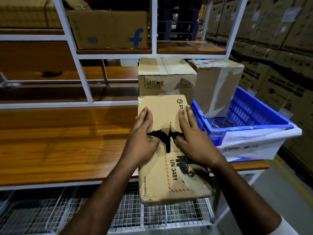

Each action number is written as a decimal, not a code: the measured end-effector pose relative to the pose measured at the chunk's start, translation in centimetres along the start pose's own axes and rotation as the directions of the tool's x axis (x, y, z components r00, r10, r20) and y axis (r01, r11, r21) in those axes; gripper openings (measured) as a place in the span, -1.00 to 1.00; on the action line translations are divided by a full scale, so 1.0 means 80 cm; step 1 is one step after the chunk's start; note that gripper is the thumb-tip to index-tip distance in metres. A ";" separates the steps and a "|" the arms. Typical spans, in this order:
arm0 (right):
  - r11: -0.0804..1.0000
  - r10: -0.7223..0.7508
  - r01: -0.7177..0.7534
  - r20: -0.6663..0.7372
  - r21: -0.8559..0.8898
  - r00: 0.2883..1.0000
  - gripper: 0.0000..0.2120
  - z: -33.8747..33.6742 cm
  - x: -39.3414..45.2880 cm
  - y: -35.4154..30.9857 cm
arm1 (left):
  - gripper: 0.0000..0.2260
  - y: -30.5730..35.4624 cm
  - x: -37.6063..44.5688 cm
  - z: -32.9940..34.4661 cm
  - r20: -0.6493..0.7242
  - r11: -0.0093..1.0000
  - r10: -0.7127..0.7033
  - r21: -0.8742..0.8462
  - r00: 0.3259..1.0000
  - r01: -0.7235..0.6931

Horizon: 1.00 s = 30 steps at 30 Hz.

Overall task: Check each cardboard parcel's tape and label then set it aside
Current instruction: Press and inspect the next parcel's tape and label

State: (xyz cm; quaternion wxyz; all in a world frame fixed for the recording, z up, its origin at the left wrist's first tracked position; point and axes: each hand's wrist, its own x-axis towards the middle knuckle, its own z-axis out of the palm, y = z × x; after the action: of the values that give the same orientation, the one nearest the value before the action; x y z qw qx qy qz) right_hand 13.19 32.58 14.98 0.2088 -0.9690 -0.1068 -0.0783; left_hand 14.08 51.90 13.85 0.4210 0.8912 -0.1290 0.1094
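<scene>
Two hands steady a torn parcel (162,150) over the front edge of a wooden bench (67,141), apparently so its damaged face meets the head camera for inspection. At far left the bench runs bare beneath a white rack (84,89), whose upper shelf carries a box (108,29) printed with a blue "f". The left hand (142,139) lies on the parcel's left side, fingers stretched up the cardboard and thumb tucked at the lip of a jagged black tear (166,138); whether the thumb hooks inside cannot be told. The right hand (194,139) mirrors it, fingers straight along the right side and thumb at the tear's other lip, as if pressing the flaps flat to judge the break. The parcel tilts toward the person, its near end hanging past the bench above a wire cage (152,216), a red-hatched "UN 3481" label (176,170) facing up. Behind it stands a taped carton (166,77), and to the right another carton (216,85) sits in a blue crate (254,128), perhaps the set-aside pile. Stacked boxes (274,39) wall the right.
</scene>
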 end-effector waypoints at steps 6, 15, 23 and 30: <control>0.999 0.033 -0.035 0.057 0.030 0.998 -0.24 -0.007 0.023 0.002 | -0.24 -0.003 0.025 -0.003 0.027 0.982 -0.069 -0.175 0.997 0.072; 0.994 0.088 -0.098 0.197 0.045 0.976 -0.24 -0.012 0.099 0.008 | -0.31 -0.023 0.092 -0.010 0.133 0.981 -0.141 -0.118 0.981 0.157; 0.965 0.131 -0.167 0.181 0.202 0.975 -0.17 -0.006 0.140 0.027 | -0.35 -0.017 0.124 0.002 0.029 0.948 -0.267 -0.169 0.963 0.268; 0.859 0.243 -0.304 0.196 0.411 0.950 -0.55 -0.010 0.192 0.035 | -0.63 -0.022 0.183 -0.007 0.091 0.847 -0.476 -0.220 0.875 0.484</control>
State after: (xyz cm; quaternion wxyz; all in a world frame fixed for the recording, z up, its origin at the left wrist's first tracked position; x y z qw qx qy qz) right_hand 28.59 32.40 17.60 0.4215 -0.9057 0.0032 0.0449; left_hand 28.37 51.42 17.34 0.5354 0.8404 0.0784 -0.0302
